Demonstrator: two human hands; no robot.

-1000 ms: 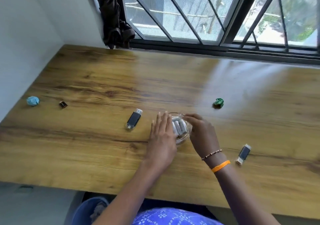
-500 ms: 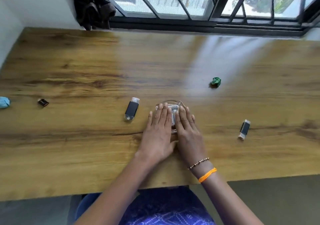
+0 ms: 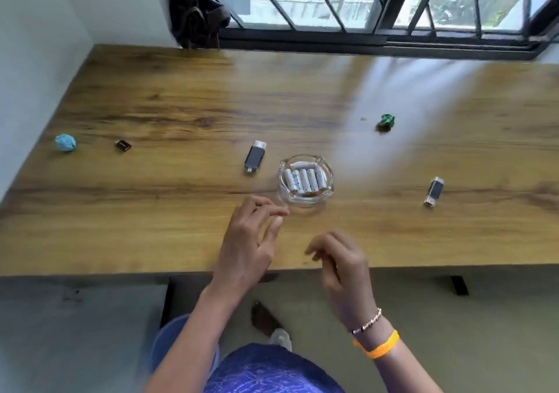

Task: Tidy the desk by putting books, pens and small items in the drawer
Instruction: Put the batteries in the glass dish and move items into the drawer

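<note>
Hovering above the near edge of the surface (image 3: 151, 211), left hand (image 3: 248, 247) and right hand (image 3: 344, 268) hold nothing, fingers loosely spread. Glass dish (image 3: 328, 177) of batteries (image 3: 305, 179) sits just beyond, untouched.

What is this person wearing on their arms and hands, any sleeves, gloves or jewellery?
No gloves, and no sleeves in view: both forearms are bare. The left hand and its wrist carry nothing. The right hand has two bands at the wrist: a thin beaded bracelet and, just behind it, an orange band. No rings can be made out.
</note>
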